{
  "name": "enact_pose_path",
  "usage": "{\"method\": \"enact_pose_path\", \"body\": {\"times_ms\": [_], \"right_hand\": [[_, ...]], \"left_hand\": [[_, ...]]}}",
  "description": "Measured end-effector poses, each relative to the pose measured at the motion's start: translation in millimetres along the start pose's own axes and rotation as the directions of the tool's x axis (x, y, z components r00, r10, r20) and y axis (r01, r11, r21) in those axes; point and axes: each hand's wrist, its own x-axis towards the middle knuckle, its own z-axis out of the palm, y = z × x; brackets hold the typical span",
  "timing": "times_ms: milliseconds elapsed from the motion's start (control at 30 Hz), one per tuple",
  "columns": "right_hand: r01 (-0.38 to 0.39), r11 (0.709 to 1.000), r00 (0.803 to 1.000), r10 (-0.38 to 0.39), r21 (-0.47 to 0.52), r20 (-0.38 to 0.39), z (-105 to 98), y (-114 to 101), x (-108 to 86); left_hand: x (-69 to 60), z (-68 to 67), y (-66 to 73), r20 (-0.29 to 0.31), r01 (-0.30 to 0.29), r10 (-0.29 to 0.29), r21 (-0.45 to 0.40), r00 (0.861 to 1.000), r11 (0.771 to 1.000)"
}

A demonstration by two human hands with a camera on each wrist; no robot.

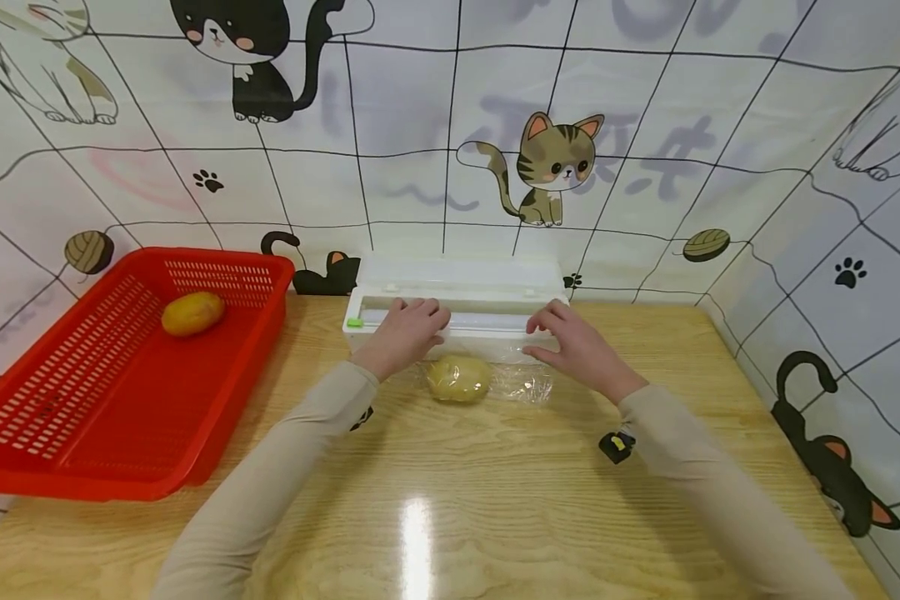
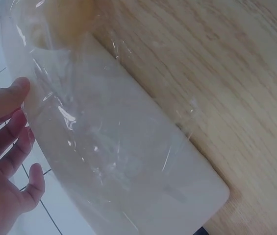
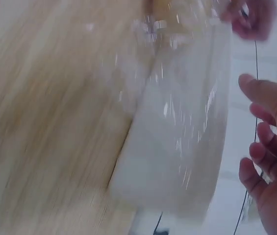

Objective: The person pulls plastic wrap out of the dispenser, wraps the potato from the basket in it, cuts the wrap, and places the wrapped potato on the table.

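A white cling film dispenser stands against the wall with its lid raised and a roll inside. Clear cling film hangs over its front onto the table, around or over a yellow potato. My left hand is at the dispenser's front edge, left of the potato. In the left wrist view its thumb meets the film-covered edge, the bent fingers apart from it. At the right end of the dispenser is my right hand; the right wrist view shows its thumb and fingers spread, holding nothing.
A red plastic basket with slotted sides stands on the left and contains another potato. A green slider sits at the dispenser's left end. The wooden table meets cat-patterned walls at the back and right.
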Motion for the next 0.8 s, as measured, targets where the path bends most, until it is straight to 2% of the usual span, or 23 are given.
{"method": "enact_pose_path", "body": {"times_ms": [67,133,200,300,433,533,667,800], "right_hand": [[0.086,0.993,0.996,-0.086,-0.078,0.005,10.0,-13.5,8.0],[0.138,0.978,0.990,-0.137,-0.159,0.017,20.3,-24.8,14.3],[0.159,0.960,0.987,-0.158,-0.232,0.024,29.1,-32.7,19.1],[0.147,0.945,0.989,-0.150,-0.293,0.013,38.2,-39.2,24.5],[0.131,0.956,0.990,-0.140,-0.262,-0.015,41.8,-41.9,27.0],[0.140,0.961,0.989,-0.147,-0.237,-0.015,42.5,-42.7,27.2],[0.131,0.967,0.991,-0.132,-0.217,0.013,43.1,-45.0,26.0],[0.102,0.974,0.994,-0.094,-0.203,0.052,43.9,-48.3,26.2]], "left_hand": [[-0.5,-0.8,-0.4,0.005,0.002,-0.002,-0.009,1.000,1.000],[-1.0,-1.3,-0.3,0.004,-0.002,0.002,-0.011,1.000,1.000],[-1.7,-1.5,0.1,-0.001,-0.014,0.014,0.002,1.000,1.000],[-2.4,-1.7,0.8,-0.020,-0.048,0.049,0.051,0.999,0.998],[-2.5,-1.5,2.4,-0.041,-0.090,0.094,0.096,0.995,0.991],[-3.1,-2.0,2.6,-0.058,-0.124,0.130,0.094,0.990,0.988],[-4.8,-2.1,3.4,-0.062,-0.167,0.173,0.091,0.983,0.982],[-6.6,-2.3,5.9,-0.046,-0.184,0.188,0.083,0.981,0.979]]}}
